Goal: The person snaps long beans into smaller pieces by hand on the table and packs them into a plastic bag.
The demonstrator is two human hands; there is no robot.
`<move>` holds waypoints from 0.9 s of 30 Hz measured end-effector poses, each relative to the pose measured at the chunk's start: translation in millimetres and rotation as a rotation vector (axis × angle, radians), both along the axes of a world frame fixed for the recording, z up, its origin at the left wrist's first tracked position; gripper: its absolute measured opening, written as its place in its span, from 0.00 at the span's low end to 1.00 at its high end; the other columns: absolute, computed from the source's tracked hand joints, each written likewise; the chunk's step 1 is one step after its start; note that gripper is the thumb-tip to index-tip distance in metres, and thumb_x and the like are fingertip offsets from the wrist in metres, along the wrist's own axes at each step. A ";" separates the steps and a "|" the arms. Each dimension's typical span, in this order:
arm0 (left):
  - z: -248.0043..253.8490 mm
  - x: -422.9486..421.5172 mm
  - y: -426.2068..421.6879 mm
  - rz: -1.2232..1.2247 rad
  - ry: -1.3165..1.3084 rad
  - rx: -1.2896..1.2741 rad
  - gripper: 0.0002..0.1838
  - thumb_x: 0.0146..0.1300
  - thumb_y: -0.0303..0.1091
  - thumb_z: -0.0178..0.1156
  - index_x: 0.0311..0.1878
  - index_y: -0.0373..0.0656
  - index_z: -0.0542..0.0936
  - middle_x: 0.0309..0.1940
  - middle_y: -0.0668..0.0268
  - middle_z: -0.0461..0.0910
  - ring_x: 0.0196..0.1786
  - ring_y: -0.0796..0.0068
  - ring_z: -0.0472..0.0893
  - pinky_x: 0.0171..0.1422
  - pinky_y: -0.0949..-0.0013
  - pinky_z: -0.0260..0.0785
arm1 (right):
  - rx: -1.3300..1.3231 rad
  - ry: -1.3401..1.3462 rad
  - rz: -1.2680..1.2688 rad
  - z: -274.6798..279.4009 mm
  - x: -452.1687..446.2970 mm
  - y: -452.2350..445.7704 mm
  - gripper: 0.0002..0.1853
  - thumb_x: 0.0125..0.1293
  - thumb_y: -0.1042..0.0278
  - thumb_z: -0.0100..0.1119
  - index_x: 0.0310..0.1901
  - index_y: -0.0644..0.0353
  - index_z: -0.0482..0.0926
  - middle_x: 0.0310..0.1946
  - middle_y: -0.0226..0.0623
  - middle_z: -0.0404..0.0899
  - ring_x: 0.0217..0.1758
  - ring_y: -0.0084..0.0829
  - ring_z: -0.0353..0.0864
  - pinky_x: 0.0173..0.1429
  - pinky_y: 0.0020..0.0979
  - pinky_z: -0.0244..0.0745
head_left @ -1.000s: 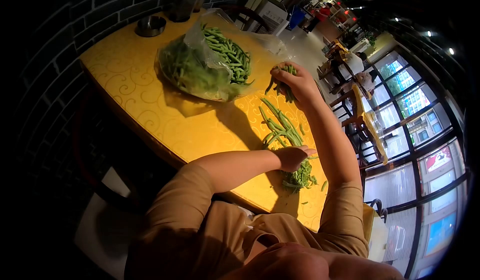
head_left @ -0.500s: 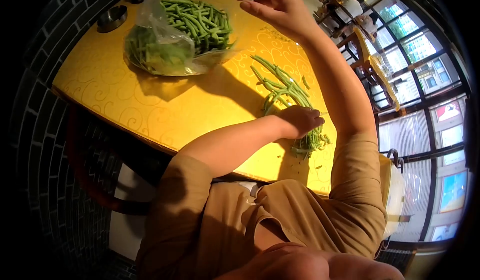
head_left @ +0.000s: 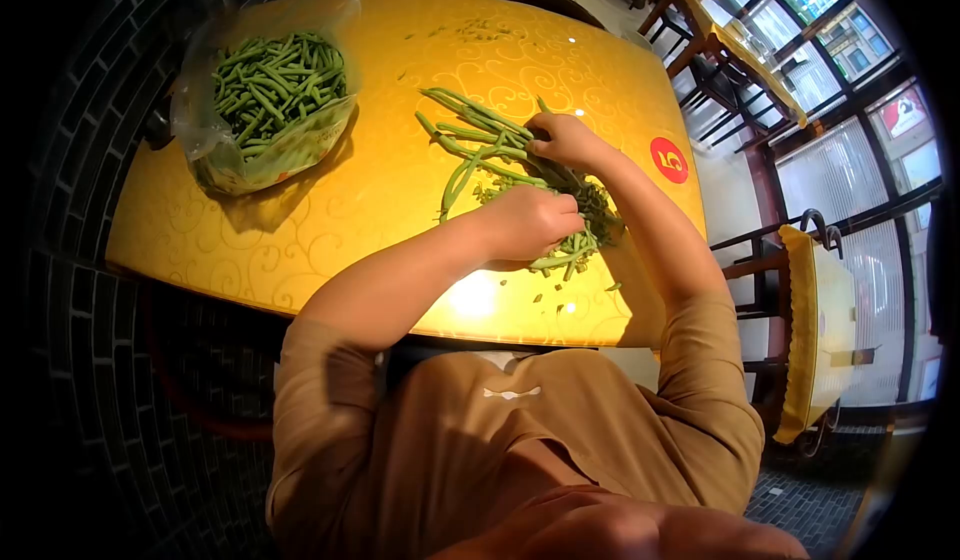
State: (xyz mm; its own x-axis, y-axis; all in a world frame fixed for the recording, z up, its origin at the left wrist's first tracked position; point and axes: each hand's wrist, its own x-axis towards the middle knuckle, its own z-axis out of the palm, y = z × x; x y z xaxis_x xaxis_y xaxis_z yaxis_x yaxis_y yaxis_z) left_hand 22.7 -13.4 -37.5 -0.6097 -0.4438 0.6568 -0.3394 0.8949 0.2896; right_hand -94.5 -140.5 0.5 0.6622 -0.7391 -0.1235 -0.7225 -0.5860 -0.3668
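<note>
Two bare hands work close together over green trimmings (head_left: 597,208), right of the middle of the yellow surface (head_left: 380,200). The left hand (head_left: 530,222), nearer the near edge, is curled with its fingers drawn in over the pile; I cannot tell whether it grips anything. The right hand (head_left: 565,143) lies a little farther from that edge, fingers bent down among the beans; what it pinches, if anything, is hidden. Loose green beans (head_left: 480,117) spread from under both hands toward the left and far edges, partly covered by the fingers.

Near the left edge stands a plastic bag (head_left: 300,150), its top open, full of beans, well apart from the hands. It hides that part of the surface and some of the dark brick wall (head_left: 60,330). The left forearm crosses the near edge and blocks the view there. Small scraps (head_left: 480,30) lie toward the far edge, where a dark chair (head_left: 540,2) stands. A red round sticker (head_left: 669,160) marked 5 sits by the right edge, beside the right forearm. Beyond that edge are another table (head_left: 745,55) and tall windows (head_left: 835,190).
</note>
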 end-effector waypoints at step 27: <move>37.8 10.0 -15.8 0.118 1.079 1.106 0.08 0.67 0.35 0.52 0.39 0.39 0.71 0.31 0.66 0.77 0.24 0.84 0.72 0.25 0.83 0.62 | 0.576 -0.539 -0.085 26.6 -97.0 103.5 0.12 0.66 0.62 0.52 0.38 0.64 0.78 0.26 0.33 0.79 0.27 0.22 0.75 0.35 0.26 0.72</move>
